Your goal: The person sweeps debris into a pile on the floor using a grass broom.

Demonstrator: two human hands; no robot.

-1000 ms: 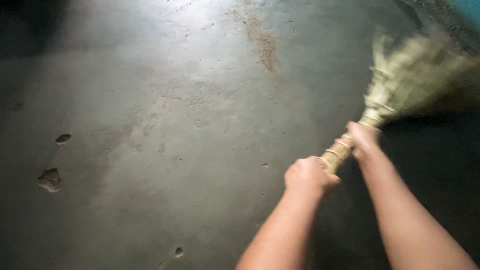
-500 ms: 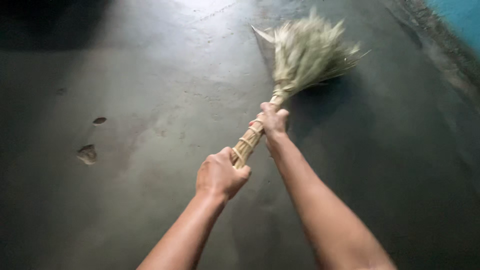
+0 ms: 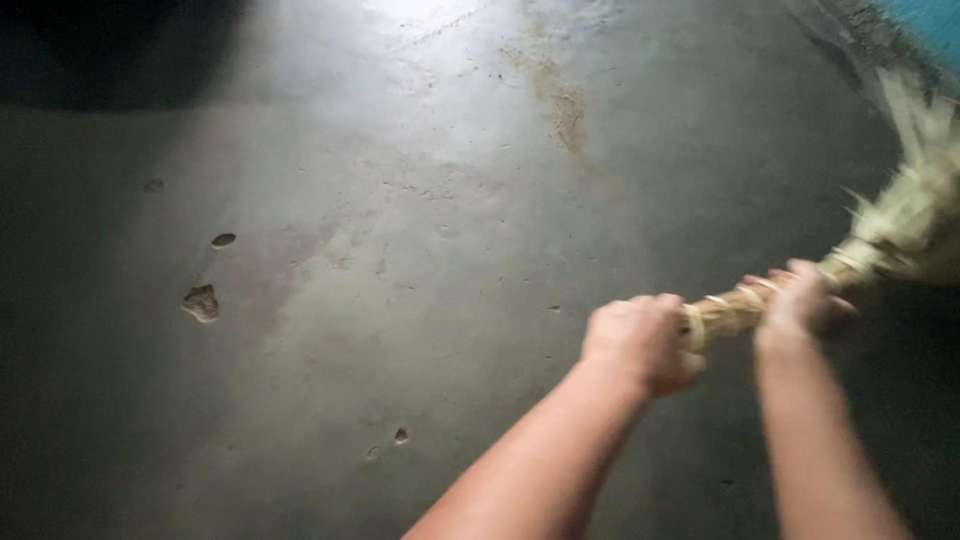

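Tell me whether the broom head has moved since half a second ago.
Yes. The broom head swung right, off the brown stain on the floor, toward the blue wall.

No packages, labels, signs or screens in view.
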